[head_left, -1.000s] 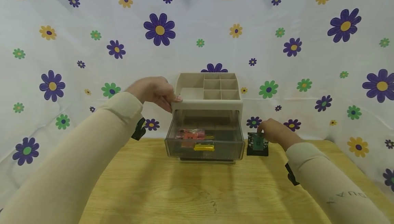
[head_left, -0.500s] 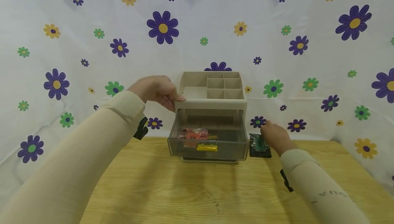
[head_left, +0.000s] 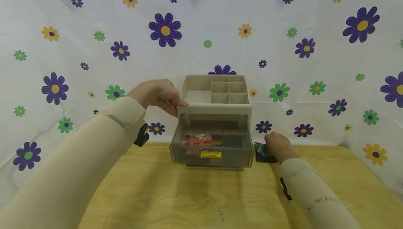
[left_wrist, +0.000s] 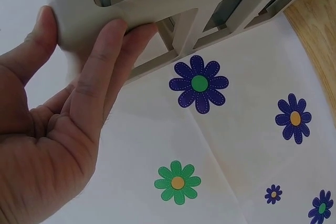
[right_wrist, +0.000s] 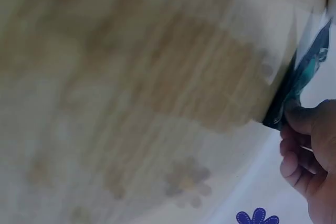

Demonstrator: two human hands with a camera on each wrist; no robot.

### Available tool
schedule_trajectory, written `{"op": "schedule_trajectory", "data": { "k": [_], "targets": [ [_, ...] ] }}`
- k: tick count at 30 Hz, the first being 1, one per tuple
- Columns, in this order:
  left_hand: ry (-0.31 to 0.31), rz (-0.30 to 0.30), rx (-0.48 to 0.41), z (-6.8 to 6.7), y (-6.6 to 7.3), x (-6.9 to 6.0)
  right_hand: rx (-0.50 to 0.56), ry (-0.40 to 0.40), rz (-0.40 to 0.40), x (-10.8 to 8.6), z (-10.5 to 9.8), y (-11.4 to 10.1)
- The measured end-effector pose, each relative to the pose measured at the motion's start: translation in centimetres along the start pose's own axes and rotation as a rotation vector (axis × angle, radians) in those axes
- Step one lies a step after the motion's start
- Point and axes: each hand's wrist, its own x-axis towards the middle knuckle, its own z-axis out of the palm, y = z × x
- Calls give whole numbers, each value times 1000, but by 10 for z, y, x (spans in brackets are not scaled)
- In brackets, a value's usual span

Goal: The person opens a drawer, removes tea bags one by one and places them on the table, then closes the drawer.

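Observation:
A beige desk organizer (head_left: pixel 217 109) stands on the wooden table, its smoky clear drawer (head_left: pixel 185 156) pulled out. Red-pink packets (head_left: pixel 197 140) lie inside the drawer, behind its gold handle (head_left: pixel 211 155). My left hand (head_left: pixel 161 95) grips the organizer's upper left corner; in the left wrist view, thumb and fingers (left_wrist: pixel 100 66) stand on either side of that corner. To the right of the drawer, my right hand (head_left: pixel 278 146) pinches the edge of a dark packet (head_left: pixel 262 153) with a green label. The right wrist view shows this packet (right_wrist: pixel 300 80) tilted between thumb and fingers.
Several open compartments (head_left: pixel 229 87) form the organizer's top. Behind it hangs a white cloth (head_left: pixel 189 57) printed with flowers. The wooden table (head_left: pixel 189 197) extends in front and to the right.
The dark packet stood more upright a second ago; its top has tipped back and it looks flatter. My right hand has come lower with it. The left hand keeps its grip.

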Motion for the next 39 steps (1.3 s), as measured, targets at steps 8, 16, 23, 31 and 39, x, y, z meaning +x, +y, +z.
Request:
{"op": "schedule_trajectory", "data": {
  "k": [8, 16, 23, 31, 39],
  "targets": [
    [-3, 13, 11, 1, 0, -1, 79, -14, 37, 3, -1, 3],
    [4, 15, 2, 1, 2, -2, 116, -8, 33, 0, -32, 6],
    [-7, 22, -5, 2, 1, 0, 124, 58, 14, -8, -76, 7],
    [-6, 18, 18, -1, 3, -2, 73, 277, -59, -17, -138, -19],
    [-18, 20, -2, 1, 3, 1, 116, 578, -130, -34, -179, -76]
  ]
}}
